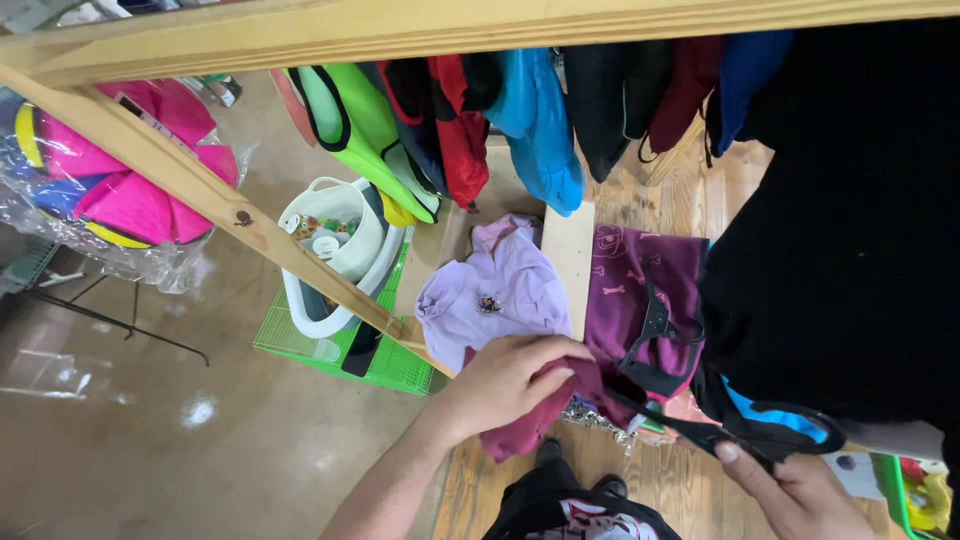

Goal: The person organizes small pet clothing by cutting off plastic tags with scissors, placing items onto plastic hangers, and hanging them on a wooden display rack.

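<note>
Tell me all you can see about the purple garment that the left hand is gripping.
The purple garment is small, of soft cloth, dark purple with a faint pink bone print. It hangs on a black hanger below the wooden rail. The left hand bunches its lower edge; the right hand holds black straps beside it.

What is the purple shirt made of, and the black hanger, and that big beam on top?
The purple shirt looks like soft knit cloth: it folds and bunches in the left hand. The black hanger, near the right hand, is probably plastic, smooth and slightly shiny. The beam looks like bare, unpainted wood, with pale grain showing.
</note>
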